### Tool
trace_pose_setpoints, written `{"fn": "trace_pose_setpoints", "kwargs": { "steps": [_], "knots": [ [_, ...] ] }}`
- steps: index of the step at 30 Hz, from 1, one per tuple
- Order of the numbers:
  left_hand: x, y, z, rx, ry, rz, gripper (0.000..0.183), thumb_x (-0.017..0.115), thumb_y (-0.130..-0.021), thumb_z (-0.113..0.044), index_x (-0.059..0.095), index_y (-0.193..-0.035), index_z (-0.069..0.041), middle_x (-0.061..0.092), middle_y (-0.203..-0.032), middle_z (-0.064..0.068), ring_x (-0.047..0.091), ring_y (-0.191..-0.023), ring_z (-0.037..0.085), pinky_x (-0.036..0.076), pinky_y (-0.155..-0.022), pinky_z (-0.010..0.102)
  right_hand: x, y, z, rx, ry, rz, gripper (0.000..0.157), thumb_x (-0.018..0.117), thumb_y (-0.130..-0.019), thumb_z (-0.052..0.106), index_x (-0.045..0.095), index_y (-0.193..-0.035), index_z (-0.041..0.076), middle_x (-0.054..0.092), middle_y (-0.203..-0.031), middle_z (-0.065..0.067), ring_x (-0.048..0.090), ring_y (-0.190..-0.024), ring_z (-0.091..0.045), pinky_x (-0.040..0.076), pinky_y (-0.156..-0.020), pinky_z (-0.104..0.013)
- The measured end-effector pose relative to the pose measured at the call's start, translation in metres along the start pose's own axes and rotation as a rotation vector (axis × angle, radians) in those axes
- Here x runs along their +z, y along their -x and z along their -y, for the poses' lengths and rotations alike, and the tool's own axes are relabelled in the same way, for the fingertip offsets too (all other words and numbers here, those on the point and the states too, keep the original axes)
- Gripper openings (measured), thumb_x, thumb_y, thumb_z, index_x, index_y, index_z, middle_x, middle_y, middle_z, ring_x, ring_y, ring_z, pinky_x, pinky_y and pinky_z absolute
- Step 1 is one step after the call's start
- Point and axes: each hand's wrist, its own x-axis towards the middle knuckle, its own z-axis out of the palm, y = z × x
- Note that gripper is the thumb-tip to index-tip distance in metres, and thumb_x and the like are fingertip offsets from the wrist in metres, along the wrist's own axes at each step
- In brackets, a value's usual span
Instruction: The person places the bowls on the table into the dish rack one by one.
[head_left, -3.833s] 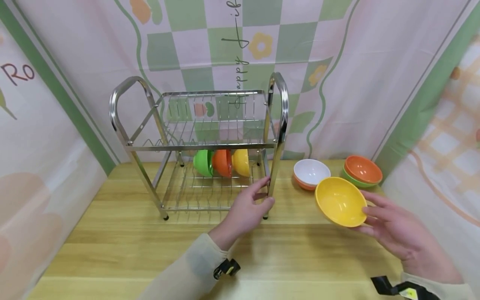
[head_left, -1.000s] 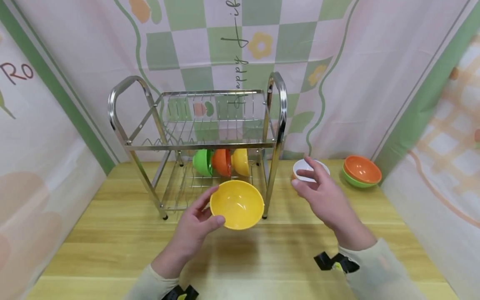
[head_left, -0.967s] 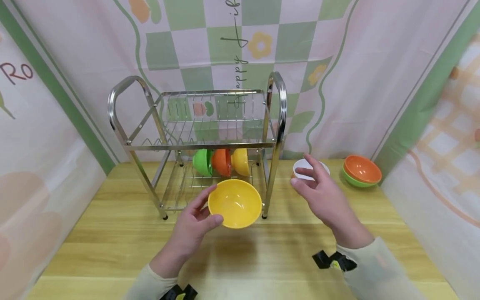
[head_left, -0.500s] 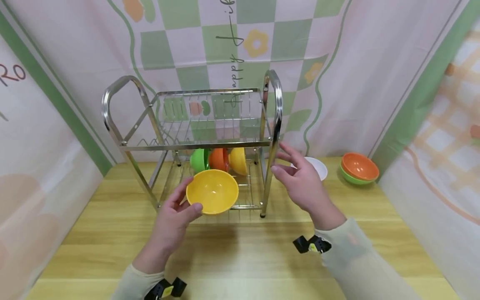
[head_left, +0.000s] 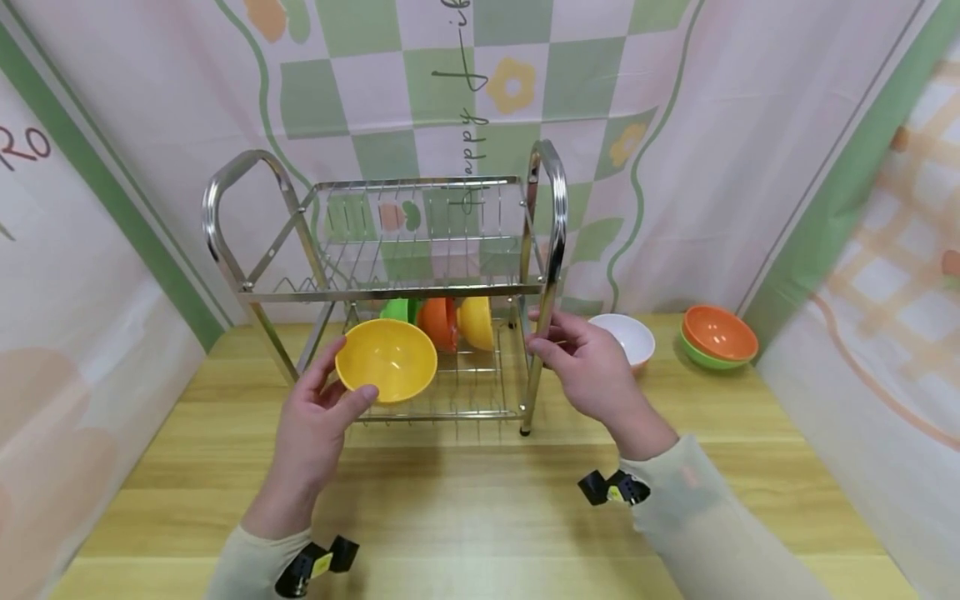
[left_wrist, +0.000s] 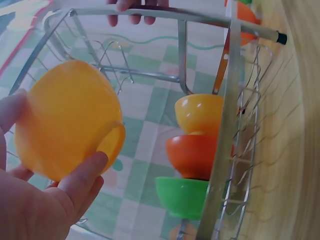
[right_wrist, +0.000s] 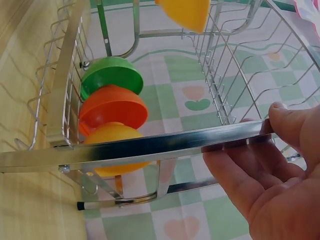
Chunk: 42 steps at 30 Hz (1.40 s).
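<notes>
- Currently, the left hand (head_left: 311,425) pinches the big yellow bowl (head_left: 390,362) between thumb and fingers.
- That bowl is tilted, in front of the lower tier of the metal rack (head_left: 390,294).
- The right hand (head_left: 588,367) grips the rack's right front post (head_left: 531,392), thumb opposite fingers.
- On the lower tier, 3 bowls stand on edge in a row: green (head_left: 397,310), orange (head_left: 437,323), yellow (head_left: 474,323).

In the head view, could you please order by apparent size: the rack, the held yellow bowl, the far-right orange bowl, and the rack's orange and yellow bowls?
1. Rack
2. Held yellow bowl
3. Far-right orange bowl
4. The rack's orange bowl and the rack's yellow bowl: they look alike, so unranked.
</notes>
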Motion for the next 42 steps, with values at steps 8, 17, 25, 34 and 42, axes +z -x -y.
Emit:
{"fn": "trace_pose_setpoints", "kwargs": {
  "steps": [8, 17, 25, 34, 42],
  "knots": [
    [-0.006, -0.004, -0.008, -0.025, -0.185, -0.039, 0.075, 0.080, -0.088, -0.025, 0.041, -0.153, -0.025, 0.032, -0.155, -0.001, 0.048, -0.121, 0.029, 0.054, -0.084, 0.026, 0.000, 0.000, 0.003, 0.018, 0.044, 0.029, 0.016, 0.067, -0.098, 0.021, 0.068, -0.112, 0.014, 0.071, -0.102, -0.002, 0.068, -0.089, -0.029, 0.057, -0.074, -0.039],
    [-0.003, -0.022, -0.015, 0.169, -0.751, -0.025, 0.079, 0.083, -0.084, -0.029, 0.045, -0.151, -0.013, 0.036, -0.155, 0.013, 0.042, -0.134, 0.039, 0.052, -0.091, 0.047, 0.000, 0.000, 0.003, 0.008, 0.088, 0.022, 0.016, 0.066, -0.098, 0.023, 0.069, -0.112, 0.014, 0.071, -0.100, -0.002, 0.068, -0.088, -0.027, 0.056, -0.074, -0.039],
    [0.005, -0.041, -0.014, 0.299, -1.057, -0.022, 0.073, 0.086, -0.080, -0.023, 0.053, -0.144, -0.008, 0.042, -0.149, 0.022, 0.048, -0.125, 0.047, 0.046, -0.095, 0.060, 0.001, 0.001, 0.003, 0.010, 0.092, 0.020, 0.016, 0.067, -0.098, 0.022, 0.069, -0.112, 0.015, 0.071, -0.101, -0.002, 0.067, -0.089, -0.025, 0.056, -0.074, -0.039],
    [0.009, -0.065, -0.012, 0.351, -1.134, 0.028, 0.070, 0.084, -0.082, -0.021, 0.054, -0.143, -0.010, 0.044, -0.147, 0.023, 0.047, -0.125, 0.045, 0.042, -0.099, 0.059, 0.003, 0.001, 0.001, -0.016, 0.130, 0.008, 0.017, 0.067, -0.098, 0.024, 0.069, -0.111, 0.014, 0.071, -0.101, -0.002, 0.066, -0.089, -0.018, 0.055, -0.078, -0.039],
    [0.014, -0.085, -0.013, 0.253, -1.170, 0.083, 0.066, 0.080, -0.085, -0.018, 0.052, -0.145, -0.013, 0.046, -0.146, 0.018, 0.047, -0.125, 0.045, 0.038, -0.103, 0.059, 0.000, 0.001, 0.000, -0.019, 0.135, 0.011, 0.018, 0.067, -0.098, 0.026, 0.069, -0.112, 0.015, 0.071, -0.101, -0.001, 0.066, -0.088, -0.019, 0.056, -0.076, -0.039]
  ]
}}
